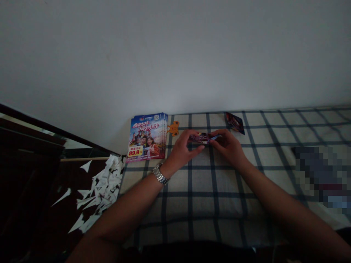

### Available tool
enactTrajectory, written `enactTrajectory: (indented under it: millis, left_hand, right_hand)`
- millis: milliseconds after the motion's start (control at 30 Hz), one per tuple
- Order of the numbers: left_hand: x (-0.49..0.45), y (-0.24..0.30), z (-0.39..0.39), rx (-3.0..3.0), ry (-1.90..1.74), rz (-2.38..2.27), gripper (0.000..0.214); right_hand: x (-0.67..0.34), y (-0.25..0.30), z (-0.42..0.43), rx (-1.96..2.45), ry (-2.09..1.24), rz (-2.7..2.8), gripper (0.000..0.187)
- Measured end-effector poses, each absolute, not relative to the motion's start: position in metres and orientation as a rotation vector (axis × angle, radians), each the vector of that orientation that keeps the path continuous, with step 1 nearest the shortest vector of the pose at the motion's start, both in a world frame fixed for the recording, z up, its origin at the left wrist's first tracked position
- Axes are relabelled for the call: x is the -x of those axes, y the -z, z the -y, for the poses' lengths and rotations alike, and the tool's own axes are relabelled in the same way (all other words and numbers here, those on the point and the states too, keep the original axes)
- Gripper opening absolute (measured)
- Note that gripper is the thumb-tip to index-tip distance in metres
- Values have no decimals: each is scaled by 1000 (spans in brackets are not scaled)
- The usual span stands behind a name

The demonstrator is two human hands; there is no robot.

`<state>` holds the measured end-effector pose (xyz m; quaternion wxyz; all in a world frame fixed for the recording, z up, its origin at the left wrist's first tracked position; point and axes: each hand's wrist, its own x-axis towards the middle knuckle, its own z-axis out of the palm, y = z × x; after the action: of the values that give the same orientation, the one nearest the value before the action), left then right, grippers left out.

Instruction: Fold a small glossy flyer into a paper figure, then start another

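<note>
Between my two hands is a small folded paper [201, 138], printed in dark purple with some yellow. My left hand [187, 144], with a metal watch [160, 174] at its wrist, holds the paper's left side between thumb and fingers. My right hand [226, 143] pinches its right end, where a pale blue edge shows. Fingers cover part of the paper, so its full shape is hidden. Behind my right hand lies a separate dark printed paper piece [235, 123], which looks folded.
Left of my hands, a stack of printed flyers [146, 140] lies on the checked cloth [200, 204], with an orange bear shape [173, 128] beside it. White folded papers [105, 182] are heaped at lower left. A white wall [178, 54] rises behind; a blurred dark object [320, 175] lies right.
</note>
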<state>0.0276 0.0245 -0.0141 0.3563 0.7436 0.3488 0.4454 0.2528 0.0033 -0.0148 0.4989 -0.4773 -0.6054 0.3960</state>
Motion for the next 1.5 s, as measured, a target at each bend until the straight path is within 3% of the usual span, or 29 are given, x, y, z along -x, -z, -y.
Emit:
enactTrajectory:
  millis: [600, 1400, 1500]
  left_hand:
    - [-27, 13, -28, -2080, -1237, -968, 17]
    - [-30, 9, -24, -1981, -1209, -1018, 16]
    - [-30, 9, -25, -1994, -1226, -992, 17]
  right_hand:
    - [-252, 16, -2, 1080, -940, 1527, 31]
    - [-252, 13, 0, 1141, -866, 1541, 30]
    - [-253, 16, -1, 1134, -861, 1559, 37]
